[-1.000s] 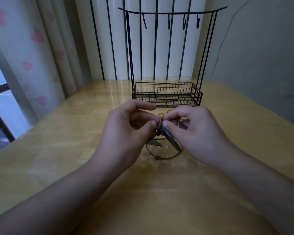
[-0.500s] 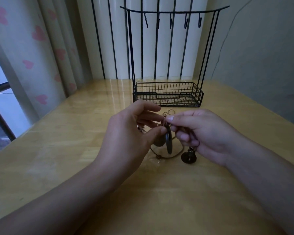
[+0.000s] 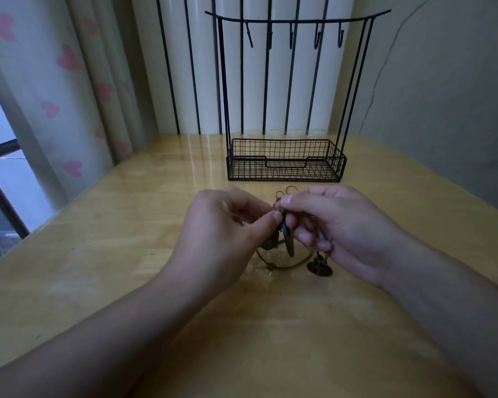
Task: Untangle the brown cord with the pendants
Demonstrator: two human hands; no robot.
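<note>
A thin brown cord (image 3: pixel 292 265) hangs in a loop just above the wooden table, between my two hands. My left hand (image 3: pixel 227 239) pinches the tangle at its top with thumb and forefinger. My right hand (image 3: pixel 334 225) pinches the same spot from the other side, fingers curled. A dark flat oval pendant (image 3: pixel 288 242) dangles on edge below the pinch. Beside it hangs a brownish pendant (image 3: pixel 269 244), half hidden by my left thumb. A round dark pendant (image 3: pixel 319 268) hangs under my right hand. Small rings (image 3: pixel 285 192) stick up behind my fingertips.
A black wire rack with a mesh basket (image 3: pixel 285 160) and a row of hooks (image 3: pixel 293 35) stands at the back of the table (image 3: pixel 127 254). A curtain with pink hearts (image 3: pixel 69 81) and a window are on the left, a wall on the right.
My hands spread the bundle apart, so the oval pendant swung down on edge and the round pendant dropped out under my right hand. Since then my left fingers have closed in on the knot.
</note>
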